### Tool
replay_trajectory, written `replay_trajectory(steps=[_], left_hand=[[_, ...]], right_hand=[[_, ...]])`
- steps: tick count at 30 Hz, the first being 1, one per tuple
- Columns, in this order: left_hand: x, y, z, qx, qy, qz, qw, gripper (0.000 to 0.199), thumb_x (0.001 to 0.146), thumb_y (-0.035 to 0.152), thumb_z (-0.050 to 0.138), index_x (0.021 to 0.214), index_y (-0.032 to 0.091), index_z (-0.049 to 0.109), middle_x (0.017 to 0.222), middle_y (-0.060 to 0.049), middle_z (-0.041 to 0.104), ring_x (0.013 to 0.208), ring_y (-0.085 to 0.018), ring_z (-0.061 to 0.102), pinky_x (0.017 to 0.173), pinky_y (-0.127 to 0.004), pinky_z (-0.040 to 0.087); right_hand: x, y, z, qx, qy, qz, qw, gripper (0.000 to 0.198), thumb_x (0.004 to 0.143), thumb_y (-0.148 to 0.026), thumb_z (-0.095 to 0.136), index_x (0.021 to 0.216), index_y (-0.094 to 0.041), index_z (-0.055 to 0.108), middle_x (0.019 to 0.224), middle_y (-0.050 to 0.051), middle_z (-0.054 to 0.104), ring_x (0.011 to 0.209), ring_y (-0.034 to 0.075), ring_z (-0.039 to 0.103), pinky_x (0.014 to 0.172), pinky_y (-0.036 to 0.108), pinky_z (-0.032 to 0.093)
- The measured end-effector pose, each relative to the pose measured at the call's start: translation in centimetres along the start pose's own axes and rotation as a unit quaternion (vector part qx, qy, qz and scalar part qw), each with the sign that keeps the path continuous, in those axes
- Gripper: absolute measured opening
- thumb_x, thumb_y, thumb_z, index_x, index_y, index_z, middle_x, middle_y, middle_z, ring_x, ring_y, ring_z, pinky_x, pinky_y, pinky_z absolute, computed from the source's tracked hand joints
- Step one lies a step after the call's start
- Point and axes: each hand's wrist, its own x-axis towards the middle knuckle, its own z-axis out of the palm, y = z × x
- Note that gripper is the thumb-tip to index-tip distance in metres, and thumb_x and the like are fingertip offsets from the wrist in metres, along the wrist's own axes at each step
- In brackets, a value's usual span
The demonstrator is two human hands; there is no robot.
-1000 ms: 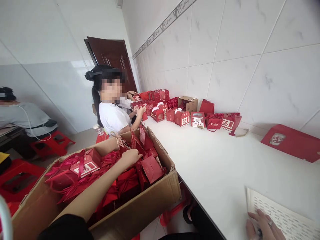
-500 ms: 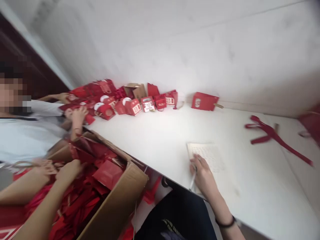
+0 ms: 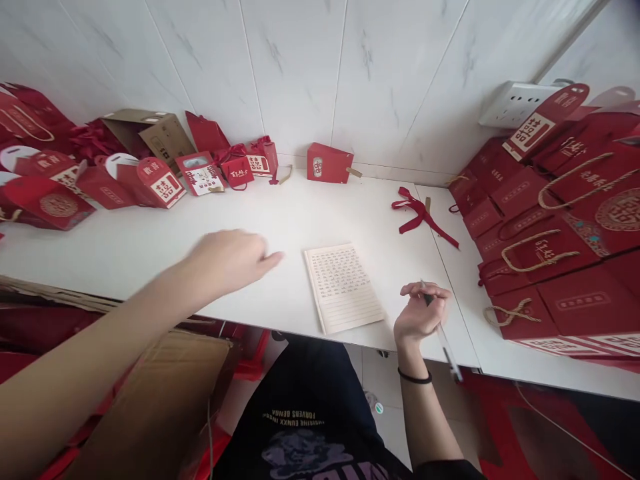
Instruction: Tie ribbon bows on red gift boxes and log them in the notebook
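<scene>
My right hand (image 3: 420, 313) is closed around a slim pen (image 3: 449, 353), held slantwise above the table to the right of a notebook. That notebook (image 3: 350, 310) lies open-faced, its upper part filled with handwriting and its lower lines blank. Over the tabletop to the left of the notebook hovers my left hand (image 3: 233, 260). It is slightly blurred, the thumb sticks out to the right, and the other fingers are hidden under the back of the hand. Nothing shows in it.
On the white table (image 3: 280, 213), red gift boxes (image 3: 157, 183) and an open brown carton (image 3: 150, 130) line the back left. A red box (image 3: 327, 163) and a red ribbon (image 3: 423, 217) lie farther right. Red bags (image 3: 580, 300) are stacked right, near a socket (image 3: 517, 103). A cardboard box (image 3: 155, 393) stands below left.
My view has swung right. My left hand has come out of the cardboard box to above the table. My right hand has lifted off the notebook with the pen. The co-worker is out of view.
</scene>
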Motion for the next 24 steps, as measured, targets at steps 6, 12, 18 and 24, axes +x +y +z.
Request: replay_trajectory(steps=[6, 12, 18, 24], left_hand=[[2.7, 7.0, 16.5, 0.116, -0.258, 0.229, 0.931, 0.027, 0.077, 0.026, 0.057, 0.054, 0.018, 0.045, 0.054, -0.002, 0.05, 0.058, -0.017, 0.055, 0.06, -0.027, 0.04], [0.0, 6.1, 23.0, 0.038, -0.23, 0.257, 0.938, 0.017, 0.08, 0.02, 0.049, 0.063, 0.02, 0.045, 0.065, -0.003, 0.056, 0.073, -0.02, 0.052, 0.067, -0.03, 0.04], [0.1, 5.3, 23.7, -0.015, -0.221, 0.265, 0.938, 0.019, 0.076, 0.016, 0.053, 0.062, 0.02, 0.042, 0.063, -0.001, 0.055, 0.073, -0.018, 0.047, 0.067, -0.03, 0.039], [0.2, 5.5, 23.7, -0.011, -0.216, 0.268, 0.939, 0.017, 0.075, 0.012, 0.052, 0.064, 0.019, 0.042, 0.062, 0.0, 0.052, 0.07, -0.016, 0.044, 0.068, -0.03, 0.037]], right_hand=[[1.9, 1.4, 0.0, -0.064, -0.208, 0.18, 0.959, 0.016, 0.082, -0.028, 0.044, 0.072, -0.018, 0.051, 0.057, -0.001, 0.049, 0.05, 0.013, 0.045, 0.05, 0.026, 0.038], [1.9, 3.2, 0.3, -0.108, -0.236, 0.255, 0.932, 0.008, 0.078, -0.027, 0.044, 0.078, -0.019, 0.047, 0.059, -0.002, 0.052, 0.051, 0.012, 0.048, 0.047, 0.023, 0.038], [1.6, 3.0, 0.0, -0.205, -0.246, 0.246, 0.915, 0.009, 0.072, -0.023, 0.054, 0.073, -0.02, 0.047, 0.062, -0.003, 0.051, 0.057, 0.012, 0.048, 0.052, 0.023, 0.037], [1.6, 2.1, 0.1, -0.233, -0.312, 0.239, 0.889, 0.035, 0.085, -0.036, 0.057, 0.06, -0.019, 0.041, 0.054, -0.003, 0.044, 0.051, 0.011, 0.04, 0.049, 0.022, 0.032]])
